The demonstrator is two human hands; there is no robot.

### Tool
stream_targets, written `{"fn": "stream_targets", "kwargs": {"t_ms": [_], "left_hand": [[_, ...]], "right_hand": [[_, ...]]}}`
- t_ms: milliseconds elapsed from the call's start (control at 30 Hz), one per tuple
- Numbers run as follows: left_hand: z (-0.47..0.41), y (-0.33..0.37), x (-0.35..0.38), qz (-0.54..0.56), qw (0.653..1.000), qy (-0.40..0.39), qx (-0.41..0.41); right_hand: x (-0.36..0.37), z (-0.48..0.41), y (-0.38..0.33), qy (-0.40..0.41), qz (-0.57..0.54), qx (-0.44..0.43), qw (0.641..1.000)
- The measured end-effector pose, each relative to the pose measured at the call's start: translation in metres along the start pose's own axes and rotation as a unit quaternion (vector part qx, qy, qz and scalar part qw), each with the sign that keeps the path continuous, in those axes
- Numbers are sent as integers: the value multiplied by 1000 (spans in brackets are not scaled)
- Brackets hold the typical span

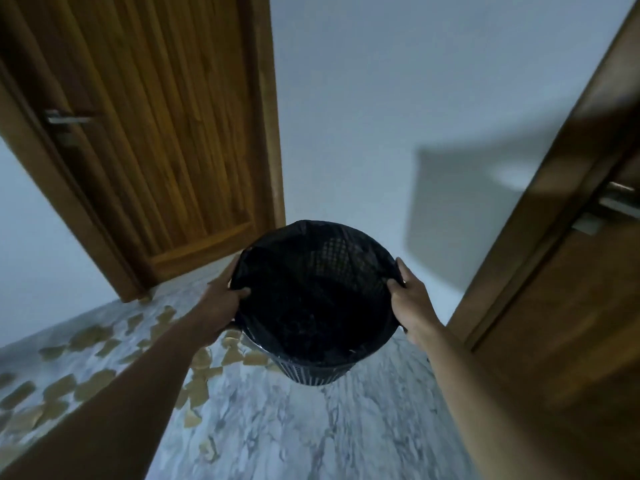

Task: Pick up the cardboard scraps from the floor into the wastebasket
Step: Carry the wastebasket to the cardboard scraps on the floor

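A round black mesh wastebasket [313, 367] lined with a black bag hangs above the floor in the middle of the head view. My left hand [221, 299] grips its left rim, thumb hooked inside. On the opposite rim my right hand [410, 299] holds on the same way. Inside the basket looks dark and I cannot tell what it holds. Several tan cardboard scraps [91, 337] lie scattered over the marble floor to the left, some right under the basket's left side.
A closed wooden door [166, 133] with a metal handle stands behind the scraps at the left. Another wooden door [571, 271] stands close on the right. A white wall [363, 116] lies straight ahead. Grey marble floor [311, 434] stretches below the basket.
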State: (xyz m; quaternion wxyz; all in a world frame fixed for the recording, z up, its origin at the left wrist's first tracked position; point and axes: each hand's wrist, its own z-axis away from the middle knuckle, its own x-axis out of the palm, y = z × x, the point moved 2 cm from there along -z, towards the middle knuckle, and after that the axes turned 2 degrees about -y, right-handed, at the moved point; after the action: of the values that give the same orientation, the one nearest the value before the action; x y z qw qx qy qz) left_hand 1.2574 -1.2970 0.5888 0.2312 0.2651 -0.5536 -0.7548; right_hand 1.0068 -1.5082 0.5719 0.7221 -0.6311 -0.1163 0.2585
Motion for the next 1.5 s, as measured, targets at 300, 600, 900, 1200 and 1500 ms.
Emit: {"fn": "stream_targets", "kwargs": {"t_ms": [300, 600, 900, 1200, 1500], "left_hand": [[-182, -74, 80, -34, 989, -140, -23], [-344, -226, 189, -33, 976, -197, -89], [-451, -446, 324, -94, 957, -272, -44], [-519, -576, 439, -115, 935, -324, 87], [-559, -586, 479, -40, 928, -353, 111]], "right_hand": [[-18, -88, 97, 132, 27, 81, 988], [-30, -187, 280, 231, 1, 153, 961], [-37, -259, 551, 348, 18, 191, 918], [-84, -307, 702, 394, 47, 138, 908], [-99, -328, 696, 389, 104, 130, 906]]}}
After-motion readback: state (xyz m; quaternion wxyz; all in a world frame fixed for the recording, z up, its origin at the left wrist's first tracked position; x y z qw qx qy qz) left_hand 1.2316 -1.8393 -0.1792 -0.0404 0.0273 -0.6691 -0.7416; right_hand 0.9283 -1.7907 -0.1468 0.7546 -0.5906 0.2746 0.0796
